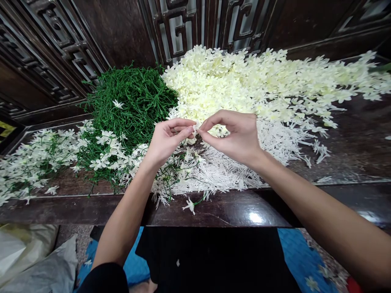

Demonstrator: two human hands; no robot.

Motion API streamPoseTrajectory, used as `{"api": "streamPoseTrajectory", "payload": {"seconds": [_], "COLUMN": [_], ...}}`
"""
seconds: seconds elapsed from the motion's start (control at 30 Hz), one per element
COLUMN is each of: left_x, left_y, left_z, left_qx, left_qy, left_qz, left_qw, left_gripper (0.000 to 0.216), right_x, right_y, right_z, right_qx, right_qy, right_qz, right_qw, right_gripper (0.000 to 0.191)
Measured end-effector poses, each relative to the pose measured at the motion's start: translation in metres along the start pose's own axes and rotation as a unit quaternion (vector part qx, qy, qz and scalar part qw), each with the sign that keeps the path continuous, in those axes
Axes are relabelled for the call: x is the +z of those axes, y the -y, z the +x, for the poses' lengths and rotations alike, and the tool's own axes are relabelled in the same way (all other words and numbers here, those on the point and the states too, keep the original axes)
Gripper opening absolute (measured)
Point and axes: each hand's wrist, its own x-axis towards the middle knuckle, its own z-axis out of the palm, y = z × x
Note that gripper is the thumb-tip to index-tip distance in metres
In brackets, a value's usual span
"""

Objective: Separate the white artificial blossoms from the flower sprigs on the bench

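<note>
My left hand and my right hand meet fingertip to fingertip above a dark wooden table. Between the pinched fingers sits a small white artificial flower piece. Below the hands lies a spread of thin white spiky plastic parts. A big heap of cream-white petals lies behind them. A pile of green plastic stems lies behind and left of my left hand.
Assembled white flowers on green stems lie along the left of the table. One loose flower rests at the front edge. Carved dark wood panels rise behind. White bags and blue floral cloth lie below.
</note>
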Motion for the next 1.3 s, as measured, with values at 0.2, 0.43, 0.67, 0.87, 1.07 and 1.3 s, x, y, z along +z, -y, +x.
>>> {"api": "streamPoseTrajectory", "payload": {"seconds": [0.2,0.43,0.67,0.87,1.07,1.3], "left_x": [-0.0008,-0.0044,-0.0011,-0.0001,-0.0001,0.0001], "left_y": [0.0017,0.0038,0.0005,-0.0007,-0.0017,-0.0012], "left_z": [0.0006,0.0018,0.0012,0.0009,0.0002,0.0004], "left_qx": [0.026,0.037,0.040,0.042,0.045,0.040], "left_qy": [-0.009,0.002,-0.013,-0.008,-0.003,0.002], "left_qz": [0.030,0.044,0.021,0.024,0.012,0.002], "left_qw": [0.999,0.998,0.999,0.999,0.999,0.999], "left_gripper": [0.019,0.017,0.016,0.018,0.018,0.020], "right_x": [0.0003,0.0045,0.0014,-0.0010,-0.0001,0.0014], "right_y": [0.0002,-0.0073,-0.0060,-0.0060,-0.0049,-0.0017], "right_z": [-0.0002,0.0005,0.0027,0.0027,0.0014,0.0010], "right_qx": [-0.036,-0.097,-0.087,-0.065,-0.062,0.020], "right_qy": [-0.011,-0.028,-0.020,-0.011,-0.024,-0.053], "right_qz": [-0.005,-0.007,0.004,-0.015,-0.003,-0.010], "right_qw": [0.999,0.995,0.996,0.998,0.998,0.998], "right_gripper": [0.012,0.011,0.007,0.008,0.008,0.006]}}
